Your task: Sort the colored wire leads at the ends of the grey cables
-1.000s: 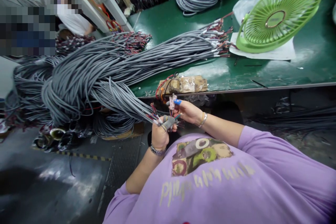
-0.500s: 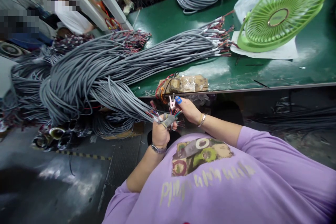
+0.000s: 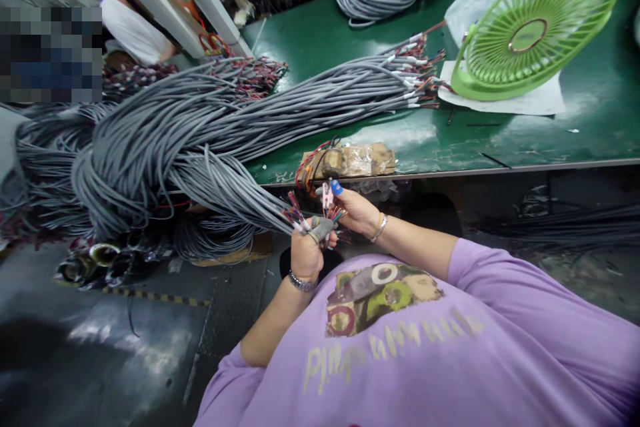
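Both hands (image 3: 330,227) pinch the gray cable's (image 3: 240,190) colored wire ends (image 3: 334,215).

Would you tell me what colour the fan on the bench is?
The fan is light green; head view shows it.

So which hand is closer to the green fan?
Right. The right hand, pinching a small clip, sits below the green fan, off to its left, by the table edge. The left hand is lower and farther left, gripping grey cable ends.
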Available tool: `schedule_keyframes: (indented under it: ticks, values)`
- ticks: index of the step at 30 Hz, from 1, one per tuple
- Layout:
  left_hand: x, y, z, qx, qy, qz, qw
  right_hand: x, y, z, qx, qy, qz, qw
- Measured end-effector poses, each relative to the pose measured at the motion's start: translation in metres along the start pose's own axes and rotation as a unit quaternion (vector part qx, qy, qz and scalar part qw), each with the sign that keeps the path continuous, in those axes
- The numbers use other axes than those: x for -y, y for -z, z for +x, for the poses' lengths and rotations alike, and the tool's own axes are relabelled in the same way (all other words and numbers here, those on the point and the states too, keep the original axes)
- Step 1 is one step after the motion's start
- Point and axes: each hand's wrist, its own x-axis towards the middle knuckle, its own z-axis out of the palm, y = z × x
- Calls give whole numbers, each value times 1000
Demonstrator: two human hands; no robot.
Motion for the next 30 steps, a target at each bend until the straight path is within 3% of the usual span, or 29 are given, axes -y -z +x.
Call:
schedule_keyframes:
  ticks: [5,13,21,30]
  values:
    - [1,2,0,2,-9,-4,1000,-3,2,0,2,-6,3,1000]
    - [3,3,-10,19,-61,-2,998,4,6,-3,18,-83,-11,996]
    - [5,0,-10,-25,-87,-7,996,3,10,-6,20,2,-39,999]
    - [8,-5,-8,-36,-89,6,995,8,6,-9,8,6,-50,999]
